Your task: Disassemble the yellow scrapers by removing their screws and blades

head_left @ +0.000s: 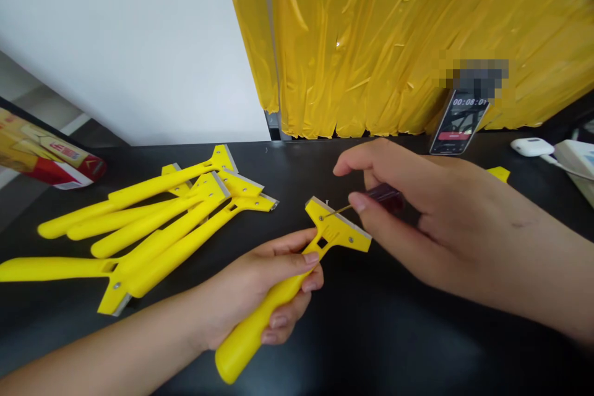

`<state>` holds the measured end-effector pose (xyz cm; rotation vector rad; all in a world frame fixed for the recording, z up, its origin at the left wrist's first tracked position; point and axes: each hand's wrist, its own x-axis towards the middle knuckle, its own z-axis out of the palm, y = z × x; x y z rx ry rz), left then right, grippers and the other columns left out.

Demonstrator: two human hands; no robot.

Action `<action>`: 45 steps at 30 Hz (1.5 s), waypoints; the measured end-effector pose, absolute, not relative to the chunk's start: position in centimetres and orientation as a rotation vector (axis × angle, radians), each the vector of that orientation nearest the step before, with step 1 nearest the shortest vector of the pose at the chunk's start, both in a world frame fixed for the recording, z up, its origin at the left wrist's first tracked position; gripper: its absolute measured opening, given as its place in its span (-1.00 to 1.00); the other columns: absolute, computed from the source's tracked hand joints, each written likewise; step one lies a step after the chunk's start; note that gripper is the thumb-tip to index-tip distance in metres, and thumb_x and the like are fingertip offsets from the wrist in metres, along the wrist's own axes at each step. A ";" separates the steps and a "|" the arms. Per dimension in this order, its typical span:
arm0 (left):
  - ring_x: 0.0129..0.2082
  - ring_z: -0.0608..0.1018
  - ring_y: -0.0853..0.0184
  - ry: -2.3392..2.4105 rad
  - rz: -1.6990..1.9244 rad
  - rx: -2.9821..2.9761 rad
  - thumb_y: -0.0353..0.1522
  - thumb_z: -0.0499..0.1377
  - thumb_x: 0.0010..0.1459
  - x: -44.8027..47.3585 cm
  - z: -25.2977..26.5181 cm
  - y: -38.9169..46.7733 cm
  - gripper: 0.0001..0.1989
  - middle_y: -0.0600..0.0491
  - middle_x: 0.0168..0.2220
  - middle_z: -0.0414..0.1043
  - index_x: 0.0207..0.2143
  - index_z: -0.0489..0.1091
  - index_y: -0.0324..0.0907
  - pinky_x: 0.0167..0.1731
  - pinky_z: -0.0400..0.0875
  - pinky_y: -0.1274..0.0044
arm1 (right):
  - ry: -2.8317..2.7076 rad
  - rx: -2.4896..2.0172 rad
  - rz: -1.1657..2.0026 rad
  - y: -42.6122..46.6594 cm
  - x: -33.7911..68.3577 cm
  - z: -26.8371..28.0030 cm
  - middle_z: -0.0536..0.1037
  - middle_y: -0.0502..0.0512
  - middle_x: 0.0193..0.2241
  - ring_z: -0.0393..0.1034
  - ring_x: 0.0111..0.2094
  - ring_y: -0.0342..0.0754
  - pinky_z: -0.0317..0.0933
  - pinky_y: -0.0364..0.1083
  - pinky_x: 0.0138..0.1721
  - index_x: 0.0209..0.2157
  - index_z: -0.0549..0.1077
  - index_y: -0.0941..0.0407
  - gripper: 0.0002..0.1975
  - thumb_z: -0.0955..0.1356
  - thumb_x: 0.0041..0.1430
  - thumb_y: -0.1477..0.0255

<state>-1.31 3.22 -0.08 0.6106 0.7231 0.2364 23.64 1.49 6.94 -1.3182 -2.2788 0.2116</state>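
My left hand (273,284) is wrapped round the handle of a yellow scraper (250,335), its wide head pointing up and away from me. Two screws show on that head, with a metal blade strip along its far edge. In my right hand (431,216) is a screwdriver (386,196) with a dark handle and thin shaft. Its tip meets the head near the left screw (321,218); whether it sits in the slot I cannot tell. My index finger is raised off the handle. A tiny screw-like piece (327,203) shows just beyond the blade edge.
Several yellow scrapers (153,223) lie piled on the black table (371,334) at left. A red and yellow can (55,151) stands far left. A phone (457,124) showing a timer leans against yellow plastic sheeting (352,43). At right lie a white case (532,147) and cable.
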 end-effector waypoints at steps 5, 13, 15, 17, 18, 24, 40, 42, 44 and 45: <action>-0.74 0.22 0.58 0.726 0.263 0.593 -0.27 0.25 0.43 -1.4 -0.1 3.1 -0.80 0.20 -0.41 0.38 -0.23 0.29 -0.10 -0.78 0.17 0.71 | -2.063 -1.545 0.088 2.3 26.3 7.8 0.60 -0.05 -0.32 0.54 -0.35 -0.06 0.24 -0.08 -0.40 -0.02 0.42 -0.03 -0.76 0.35 0.28 0.45; -0.76 0.25 0.50 0.747 0.337 0.524 -0.27 0.09 0.48 -1.5 0.4 3.4 -0.93 0.20 -0.40 0.39 -0.07 0.27 -0.04 -0.79 0.16 0.66 | -2.281 -2.078 0.667 4.9 31.4 1.9 0.59 0.00 -0.42 0.49 -0.48 0.01 0.22 -0.07 -0.50 -0.08 0.50 -0.02 -0.74 0.40 0.24 0.20; -0.74 0.26 0.50 0.733 0.370 0.558 -0.28 0.08 0.48 -1.6 0.5 3.5 -0.91 0.19 -0.39 0.39 -0.02 0.27 -0.05 -0.78 0.19 0.66 | -2.283 -2.137 0.591 4.1 31.3 0.9 0.59 0.04 -0.44 0.49 -0.50 0.05 0.15 -0.06 -0.53 -0.17 0.51 0.00 -0.77 0.41 0.23 0.17; -0.72 0.27 0.50 0.741 0.413 0.612 -0.29 0.10 0.48 -1.9 0.9 3.6 -0.85 0.18 -0.39 0.40 0.05 0.27 -0.05 -0.76 0.21 0.67 | -2.285 -2.169 0.511 3.0 30.9 0.8 0.58 0.05 -0.46 0.48 -0.50 0.08 0.12 -0.05 -0.51 -0.21 0.49 0.01 -0.72 0.41 0.25 0.09; -0.71 0.27 0.50 0.752 0.439 0.644 -0.28 0.12 0.47 -2.0 1.1 3.7 -0.80 0.18 -0.39 0.40 0.09 0.27 -0.04 -0.75 0.22 0.66 | -2.285 -2.177 0.470 2.5 30.6 1.1 0.58 0.06 -0.45 0.48 -0.48 0.10 0.13 -0.04 -0.49 -0.18 0.48 0.01 -0.66 0.39 0.27 0.03; -0.63 0.43 0.39 0.956 0.524 1.184 -0.16 0.24 0.45 -3.1 2.2 4.1 -0.49 0.14 -0.38 0.46 0.36 0.30 -0.03 -0.57 0.41 0.53 | -2.051 -1.887 0.343 1.9 27.0 4.4 0.54 -0.01 -0.43 0.40 -0.46 -0.03 0.16 -0.05 -0.42 -0.03 0.51 0.00 -0.60 0.28 0.45 -0.01; -0.27 0.67 0.25 0.938 0.320 2.925 -0.44 0.11 0.51 -3.6 -0.5 3.5 -0.49 0.04 -0.14 0.62 0.44 0.30 -0.02 -0.29 0.55 0.45 | -1.263 -1.512 1.637 2.3 23.9 -0.8 0.42 -0.11 -0.56 0.27 -0.54 -0.20 0.21 -0.16 -0.45 -0.36 0.58 0.08 -0.70 0.57 0.11 0.15; -0.25 0.70 0.25 0.933 0.359 2.934 -0.42 0.10 0.52 -3.6 -0.7 3.6 -0.52 0.03 -0.13 0.65 0.43 0.31 -0.04 -0.23 0.59 0.44 | -1.221 -1.501 1.663 2.3 23.8 -0.8 0.43 -0.10 -0.56 0.26 -0.55 -0.20 0.21 -0.16 -0.47 -0.36 0.59 0.09 -0.70 0.58 0.08 0.16; -0.24 0.71 0.24 0.928 0.381 2.931 -0.40 0.10 0.53 -3.6 -0.9 3.6 -0.54 0.03 -0.12 0.67 0.41 0.33 -0.06 -0.19 0.62 0.42 | -1.186 -1.496 1.682 2.4 23.7 -0.9 0.44 -0.09 -0.55 0.26 -0.55 -0.21 0.20 -0.17 -0.48 -0.34 0.61 0.10 -0.71 0.60 0.06 0.19; -0.23 0.72 0.24 0.927 0.387 2.926 -0.39 0.10 0.53 -3.6 -1.0 3.7 -0.55 0.02 -0.11 0.67 0.40 0.34 -0.06 -0.18 0.63 0.42 | -1.168 -1.491 1.692 2.5 23.6 -1.0 0.44 -0.09 -0.55 0.25 -0.55 -0.21 0.19 -0.17 -0.48 -0.34 0.61 0.10 -0.71 0.60 0.05 0.20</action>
